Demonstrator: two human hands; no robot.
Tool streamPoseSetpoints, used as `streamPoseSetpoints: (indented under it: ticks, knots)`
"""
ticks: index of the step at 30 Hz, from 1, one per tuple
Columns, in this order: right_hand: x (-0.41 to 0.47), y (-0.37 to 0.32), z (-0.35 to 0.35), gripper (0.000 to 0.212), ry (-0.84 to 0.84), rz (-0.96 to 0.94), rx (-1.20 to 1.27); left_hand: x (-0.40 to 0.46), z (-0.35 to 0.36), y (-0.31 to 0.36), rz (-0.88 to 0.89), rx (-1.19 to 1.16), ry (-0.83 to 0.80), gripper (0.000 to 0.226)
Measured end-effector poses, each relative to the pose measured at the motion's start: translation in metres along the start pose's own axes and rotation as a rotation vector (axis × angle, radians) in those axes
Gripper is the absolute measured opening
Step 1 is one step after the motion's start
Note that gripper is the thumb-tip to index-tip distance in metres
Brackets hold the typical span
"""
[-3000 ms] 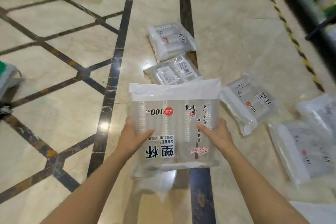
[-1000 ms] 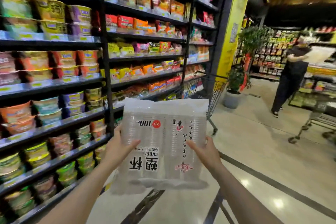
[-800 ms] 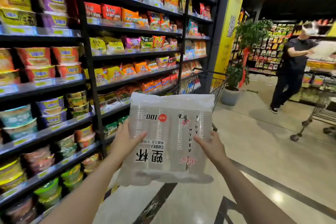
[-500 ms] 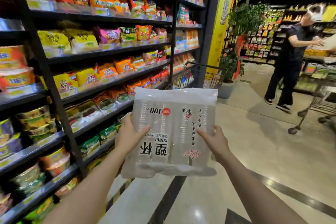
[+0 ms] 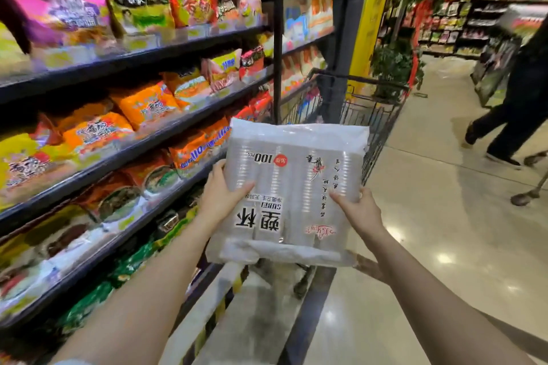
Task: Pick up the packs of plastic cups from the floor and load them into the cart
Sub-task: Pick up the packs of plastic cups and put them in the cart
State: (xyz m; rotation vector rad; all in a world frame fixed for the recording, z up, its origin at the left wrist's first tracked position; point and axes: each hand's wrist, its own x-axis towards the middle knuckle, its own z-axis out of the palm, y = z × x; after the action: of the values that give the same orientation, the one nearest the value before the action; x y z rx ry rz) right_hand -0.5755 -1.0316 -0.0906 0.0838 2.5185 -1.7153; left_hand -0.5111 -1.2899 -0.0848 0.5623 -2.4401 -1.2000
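Note:
I hold a clear pack of plastic cups (image 5: 293, 187) flat in front of me, its black and red print upside down. My left hand (image 5: 221, 195) grips its left edge and my right hand (image 5: 360, 210) grips its right edge, thumbs on top. Just behind the pack stands the wire shopping cart (image 5: 376, 111) with a dark handle bar; the pack hides the cart's near end and most of its basket. The other packs on the floor are out of view.
Tall shelves of snack bags (image 5: 142, 104) run along my left, close to my left arm. A yellow pillar (image 5: 370, 18) and a potted plant (image 5: 394, 68) stand beyond the cart. A person in dark clothes (image 5: 516, 104) walks at the right.
I have lifted the pack from the floor, turned toward the aisle and moved closer to the cart. The cart looms larger behind the pack. The person at the right has shifted toward the frame's edge.

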Motion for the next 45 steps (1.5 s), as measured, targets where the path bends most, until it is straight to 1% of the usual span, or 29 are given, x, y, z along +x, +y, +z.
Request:
streamPoseSetpoints:
  ticks: [5,10,14,18,20,22,24,26,28,30,33,35,40,41,43,44,45]
  knots:
    - [0.106,0.007,0.039,0.067,0.021,0.1,0.005,0.118,0.047,-0.022,-0.003,0.03,-0.093,0.079]
    - [0.213,0.028,0.08,0.078,0.074,0.194,-0.019,0.236,0.106,-0.051,-0.004,0.011,-0.187,0.083]
    - [0.289,0.038,0.108,0.077,0.127,0.277,-0.039,0.323,0.152,-0.066,-0.002,0.028,-0.28,0.085]
    - [0.333,0.058,0.128,0.075,0.149,0.37,-0.046,0.378,0.196,-0.085,-0.012,0.045,-0.382,0.083]
    - [0.343,0.076,0.138,0.077,0.142,0.437,-0.038,0.388,0.212,-0.099,-0.059,0.066,-0.453,0.082]
    - [0.346,0.094,0.148,0.082,0.093,0.527,-0.042,0.393,0.226,-0.118,-0.112,0.116,-0.518,0.087]
    - [0.343,0.109,0.158,0.095,0.038,0.614,-0.039,0.393,0.235,-0.132,-0.178,0.171,-0.569,0.09]
    - [0.336,0.122,0.167,0.107,-0.007,0.687,-0.048,0.389,0.242,-0.143,-0.217,0.252,-0.64,0.082]
    - [0.33,0.13,0.174,0.106,-0.039,0.724,-0.071,0.386,0.248,-0.151,-0.205,0.35,-0.69,0.074]
    - [0.329,0.138,0.178,0.109,-0.062,0.741,-0.072,0.386,0.252,-0.156,-0.189,0.41,-0.721,0.074]
    - [0.332,0.151,0.179,0.096,-0.096,0.806,-0.107,0.387,0.261,-0.164,-0.154,0.429,-0.779,0.073]
    - [0.334,0.161,0.18,0.094,-0.095,0.84,-0.118,0.386,0.267,-0.167,-0.135,0.456,-0.806,0.072]
    - [0.337,0.177,0.18,0.1,-0.151,0.816,-0.124,0.388,0.276,-0.178,-0.119,0.507,-0.85,0.071]
    - [0.337,0.174,0.181,0.104,-0.166,0.819,-0.135,0.388,0.276,-0.179,-0.118,0.5,-0.857,0.072]
    - [0.337,0.171,0.181,0.119,-0.186,0.803,-0.194,0.387,0.275,-0.181,-0.139,0.496,-0.857,0.071]
    - [0.338,0.171,0.18,0.12,-0.185,0.788,-0.221,0.386,0.273,-0.179,-0.144,0.503,-0.855,0.07]
    - [0.338,0.168,0.179,0.112,-0.172,0.774,-0.24,0.386,0.271,-0.177,-0.136,0.522,-0.856,0.069]
